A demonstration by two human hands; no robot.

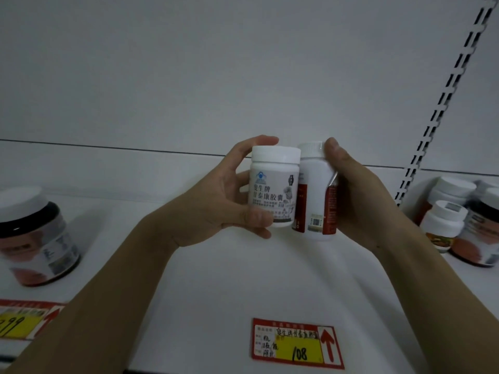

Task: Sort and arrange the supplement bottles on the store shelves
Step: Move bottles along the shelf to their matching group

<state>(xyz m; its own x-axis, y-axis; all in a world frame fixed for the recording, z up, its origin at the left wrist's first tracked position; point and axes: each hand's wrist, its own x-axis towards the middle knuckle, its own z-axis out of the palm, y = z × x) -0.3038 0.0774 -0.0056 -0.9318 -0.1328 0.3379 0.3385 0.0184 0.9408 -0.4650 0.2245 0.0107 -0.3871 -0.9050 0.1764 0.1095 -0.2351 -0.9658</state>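
Observation:
My left hand [221, 201] grips a short white bottle [274, 184] with a white cap and a grey printed label, held upright above the white shelf [229, 279]. My right hand [359, 195] holds a taller white bottle [314, 193] with a dark red label, thumb on its cap. The two bottles touch side by side at the middle of the view. Both are lifted off the shelf surface.
A dark jar [35, 236] with a white lid stands at the left. Several white-capped bottles and jars [445, 220] cluster at the right. Red and yellow price tags [297, 344] line the shelf's front edge. A slotted upright [442, 103] runs up the back wall.

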